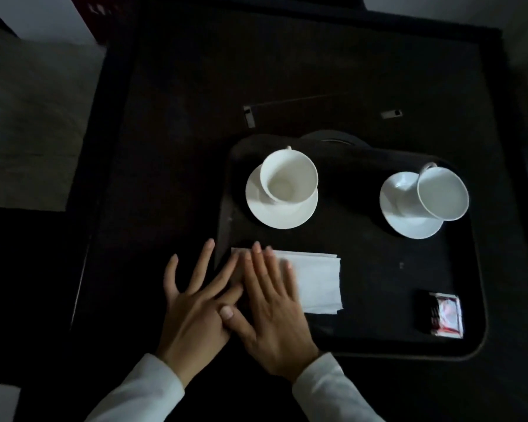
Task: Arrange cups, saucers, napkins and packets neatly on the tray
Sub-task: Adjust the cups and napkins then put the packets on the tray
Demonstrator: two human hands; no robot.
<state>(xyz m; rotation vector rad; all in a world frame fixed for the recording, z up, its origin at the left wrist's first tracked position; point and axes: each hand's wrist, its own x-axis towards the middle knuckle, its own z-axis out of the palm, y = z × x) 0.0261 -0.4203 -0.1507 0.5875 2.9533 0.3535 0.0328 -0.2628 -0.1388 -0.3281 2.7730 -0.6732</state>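
A black tray (378,300) lies on a dark table. Two white cups stand on white saucers at its far side: the left cup (288,178) on the left saucer (282,213), the right cup (441,193) on the right saucer (406,214). A folded white napkin (314,281) lies at the tray's near left. My right hand (272,312) presses flat on the napkin's left part with straight fingers. My left hand (192,303) lies flat beside it, fingers spread across the tray's left edge, partly under the right hand. Packets (442,315) sit at the tray's near right corner.
The dark table (180,147) stretches left of and behind the tray. A dark round object (336,138) sits just behind the tray's far edge. Two small metal fittings (249,115) lie farther back. Pale floor (34,117) shows at the left.
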